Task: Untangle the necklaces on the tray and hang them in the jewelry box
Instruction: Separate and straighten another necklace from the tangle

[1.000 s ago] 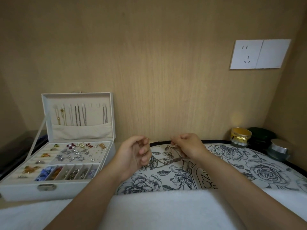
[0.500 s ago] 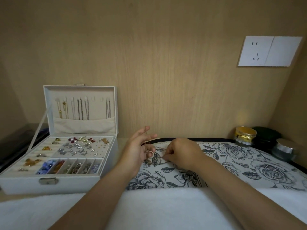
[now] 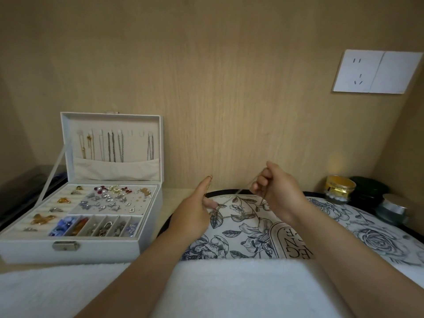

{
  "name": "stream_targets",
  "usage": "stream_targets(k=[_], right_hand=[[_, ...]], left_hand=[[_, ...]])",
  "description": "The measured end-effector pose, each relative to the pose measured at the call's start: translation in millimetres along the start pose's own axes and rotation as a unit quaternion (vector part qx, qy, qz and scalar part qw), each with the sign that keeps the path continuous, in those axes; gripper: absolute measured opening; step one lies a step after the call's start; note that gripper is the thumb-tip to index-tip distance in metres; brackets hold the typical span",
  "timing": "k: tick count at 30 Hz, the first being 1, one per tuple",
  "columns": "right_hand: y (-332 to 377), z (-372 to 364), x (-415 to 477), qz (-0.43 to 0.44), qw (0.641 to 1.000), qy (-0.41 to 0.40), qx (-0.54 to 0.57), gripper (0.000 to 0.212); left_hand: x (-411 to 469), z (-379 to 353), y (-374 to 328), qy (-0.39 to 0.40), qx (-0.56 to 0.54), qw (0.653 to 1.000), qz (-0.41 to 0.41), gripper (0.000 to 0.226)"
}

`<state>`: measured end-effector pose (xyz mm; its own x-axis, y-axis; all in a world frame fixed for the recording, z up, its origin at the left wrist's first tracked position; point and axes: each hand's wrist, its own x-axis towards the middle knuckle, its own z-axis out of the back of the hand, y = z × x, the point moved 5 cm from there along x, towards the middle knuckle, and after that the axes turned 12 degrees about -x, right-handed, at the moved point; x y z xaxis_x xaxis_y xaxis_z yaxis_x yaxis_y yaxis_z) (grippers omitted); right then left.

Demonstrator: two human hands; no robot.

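we've raised our right hand, curled fingers pinching the necklace; left hand grip unclear; jewelry box beside tray.

Left: the open jewelry box stands with its lid upright, close before the wall.
Middle: a narrow strip of bare desk separates box and tray.
Right: a gold jar, a dark jar and a silver-lidded jar crowd the corner behind the tray.
Above tray: open air.
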<state>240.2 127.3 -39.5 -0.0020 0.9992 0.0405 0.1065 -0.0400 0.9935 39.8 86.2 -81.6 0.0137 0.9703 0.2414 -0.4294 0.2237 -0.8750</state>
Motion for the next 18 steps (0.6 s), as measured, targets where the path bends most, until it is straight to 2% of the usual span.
stream_targets(k=[3, 10, 12, 15, 18], right_hand=[[8, 13, 2, 0.003, 0.995, -0.028, 0.093, 0.043], [6, 44, 2, -0.006, 0.978, -0.178, 0.113, 0.042], [2, 48, 2, -0.026, 0.979, -0.198, 0.043, 0.041], [-2, 48, 7, -0.013, 0.97, -0.191, -0.152, 0.035], [-9, 40, 8, 0.018, 0.915, -0.127, -0.383, 0.037]], left_hand=[[0, 3, 3, -0.007, 0.046, 0.999, -0.002, 0.082], [2, 8, 1, -0.041, 0.2, 0.979, 0.004, 0.071], [0, 4, -4, -0.05, 0.233, 0.971, 0.005, 0.064], [-2, -1, -4, -0.05, 0.254, 0.966, 0.002, 0.054], [0, 3, 0, -0.059, 0.225, 0.973, -0.001, 0.054]])
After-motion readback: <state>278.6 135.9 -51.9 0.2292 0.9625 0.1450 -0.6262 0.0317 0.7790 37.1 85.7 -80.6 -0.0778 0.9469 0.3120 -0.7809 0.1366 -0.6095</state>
